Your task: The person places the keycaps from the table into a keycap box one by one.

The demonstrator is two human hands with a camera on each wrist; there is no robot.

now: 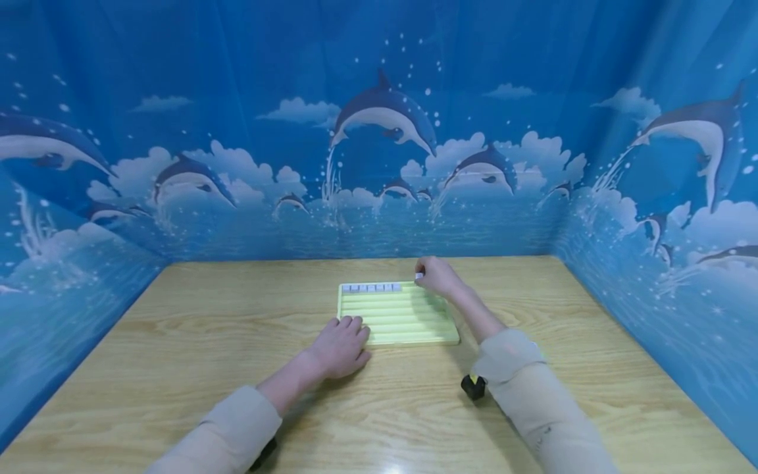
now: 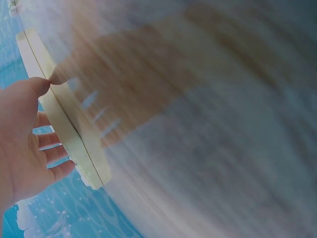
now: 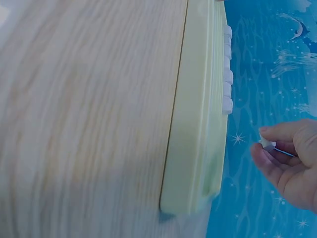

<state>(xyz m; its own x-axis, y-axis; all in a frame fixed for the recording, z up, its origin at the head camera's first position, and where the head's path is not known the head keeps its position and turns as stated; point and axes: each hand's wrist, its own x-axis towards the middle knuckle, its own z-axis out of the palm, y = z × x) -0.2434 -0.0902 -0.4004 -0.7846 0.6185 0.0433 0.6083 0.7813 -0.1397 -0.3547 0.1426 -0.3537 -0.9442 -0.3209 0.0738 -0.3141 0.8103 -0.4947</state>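
A pale yellow-green tray (image 1: 391, 320) with ridged rows lies on the table. Along its back row, from the left end, sits a line of small white blocks (image 1: 372, 288). Over the back right corner my right hand (image 1: 438, 276) pinches another white block (image 3: 268, 145) between thumb and fingertips, held apart from the tray in the right wrist view. My left hand (image 1: 341, 345) rests at the tray's front left corner. In the left wrist view its thumb touches the near side wall, while the other fingers lie loosely extended over the top.
Wood-grain table (image 1: 237, 303) surface surrounds the tray. A blue curtain (image 1: 266, 217) printed with dolphins stands behind the table and along both sides. Black wrist-mounted gear (image 1: 473, 387) hangs below the right sleeve.
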